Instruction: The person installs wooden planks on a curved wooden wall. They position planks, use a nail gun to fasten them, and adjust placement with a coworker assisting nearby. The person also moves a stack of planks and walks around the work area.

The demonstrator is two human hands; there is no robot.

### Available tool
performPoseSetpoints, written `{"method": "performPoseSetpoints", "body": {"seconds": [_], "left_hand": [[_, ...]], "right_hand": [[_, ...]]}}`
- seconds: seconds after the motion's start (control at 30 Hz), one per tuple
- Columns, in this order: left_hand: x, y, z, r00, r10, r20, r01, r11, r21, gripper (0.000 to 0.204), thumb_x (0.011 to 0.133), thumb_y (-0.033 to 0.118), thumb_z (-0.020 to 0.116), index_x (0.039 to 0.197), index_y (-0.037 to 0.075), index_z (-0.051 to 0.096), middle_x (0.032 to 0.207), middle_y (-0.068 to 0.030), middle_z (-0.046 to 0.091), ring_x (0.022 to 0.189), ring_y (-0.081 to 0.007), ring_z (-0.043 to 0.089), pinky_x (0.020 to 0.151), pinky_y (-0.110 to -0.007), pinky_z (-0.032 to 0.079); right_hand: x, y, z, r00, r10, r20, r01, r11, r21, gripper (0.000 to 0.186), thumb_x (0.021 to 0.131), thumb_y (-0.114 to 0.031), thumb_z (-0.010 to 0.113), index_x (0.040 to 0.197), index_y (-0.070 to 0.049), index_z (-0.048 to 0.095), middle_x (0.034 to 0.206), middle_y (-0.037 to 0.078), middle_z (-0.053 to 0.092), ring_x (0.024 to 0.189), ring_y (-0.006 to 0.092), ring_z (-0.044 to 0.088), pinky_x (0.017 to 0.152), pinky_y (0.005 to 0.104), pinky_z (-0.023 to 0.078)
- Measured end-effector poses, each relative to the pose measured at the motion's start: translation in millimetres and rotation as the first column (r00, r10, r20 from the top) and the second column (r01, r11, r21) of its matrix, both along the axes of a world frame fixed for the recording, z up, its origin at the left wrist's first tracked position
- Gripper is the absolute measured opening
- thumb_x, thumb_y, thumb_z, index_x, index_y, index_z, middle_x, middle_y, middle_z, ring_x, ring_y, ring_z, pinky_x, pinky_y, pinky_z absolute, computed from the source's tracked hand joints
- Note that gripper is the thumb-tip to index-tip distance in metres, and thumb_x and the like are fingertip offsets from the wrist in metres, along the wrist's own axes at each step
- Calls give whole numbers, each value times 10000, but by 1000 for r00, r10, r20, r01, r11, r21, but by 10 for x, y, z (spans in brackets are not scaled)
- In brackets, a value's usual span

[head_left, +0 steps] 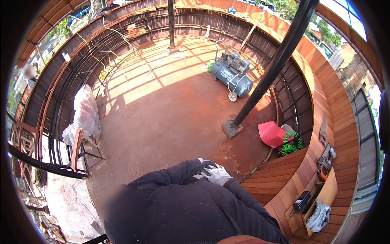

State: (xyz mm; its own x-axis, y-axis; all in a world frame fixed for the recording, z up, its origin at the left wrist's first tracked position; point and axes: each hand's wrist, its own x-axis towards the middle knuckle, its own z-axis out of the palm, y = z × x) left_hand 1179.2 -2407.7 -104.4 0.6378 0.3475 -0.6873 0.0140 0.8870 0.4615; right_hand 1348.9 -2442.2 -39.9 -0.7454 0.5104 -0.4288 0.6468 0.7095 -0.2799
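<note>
My two gloved hands meet low in front of my dark-sleeved torso. My right hand, in a pale work glove, has its fingers bent against the other hand. My left hand is mostly covered; a pale cuff and a dark patch of glove show. Whether anything small lies between them is too small to make out. Reddish-brown floor stretches beyond the hands. Closest on the right is a curved wooden counter.
A blue air compressor stands beyond a slanting black post. A red sheet and green coiled hose lie right. The counter bears a power tool and grey cloth. Plastic-wrapped goods stand left; a person is far off.
</note>
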Motion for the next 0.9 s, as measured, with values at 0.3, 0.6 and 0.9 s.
{"method": "performPoseSetpoints", "body": {"seconds": [0.3, 0.6, 0.9], "left_hand": [[183, -158, -97, 886, 175, -429, -105, 978, 182, 304, 963, 296, 551, 1044, 43, 700, 937, -144, 722, 775, -283, 712, 663, -383, 575], [-64, 7, -441, 394, 152, -906, 750, 516, 413, 440, 947, 430, 525, 1089, 42, 680, 1009, -153, 708, 871, -248, 694, 729, -348, 564], [234, -77, -96, 869, -187, -458, 442, 709, 550, 486, 964, 477, 468, 1234, 112, 644, 1170, -116, 676, 944, -226, 671, 839, -326, 539]], "right_hand": [[111, -258, -57, 993, 93, -73, -93, 996, -2, 492, 926, -379, 489, 1396, -236, 472, 1539, 93, 323, 1421, 316, 294, 1135, 491, 279], [12, -260, 122, 990, 121, -72, -117, 991, 65, 478, 953, -396, 461, 1403, -233, 475, 1543, 63, 327, 1388, 265, 369, 1143, 482, 279], [97, -247, 234, 988, -17, -153, 3, 996, -90, 470, 941, -466, 449, 1296, -185, 574, 1396, 147, 505, 1347, 332, 400, 1123, 480, 272]]}}
